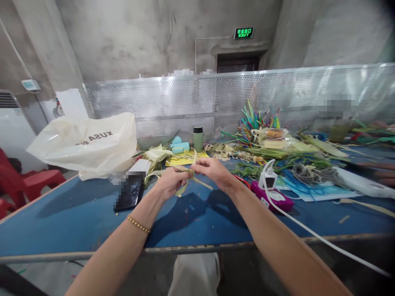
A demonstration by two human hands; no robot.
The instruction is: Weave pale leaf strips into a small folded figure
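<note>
Both hands meet above the blue table (77, 222), working pale yellow-green leaf strips (189, 177). My left hand (170, 181), with a gold bead bracelet on its wrist, is closed around the strips, and loose ends hang down below it. My right hand (212, 169) pinches the strips from the right, fingers pressed together. One strip sticks out to the right under the right hand.
A black phone (129, 192) lies left of the hands, a white plastic bag (84, 144) behind it. A green flask (198, 139), husks and coloured strips (256, 121) sit at the back. A magenta power bank (273, 198) with white charger and cable lies right. Red chairs (18, 181) stand far left.
</note>
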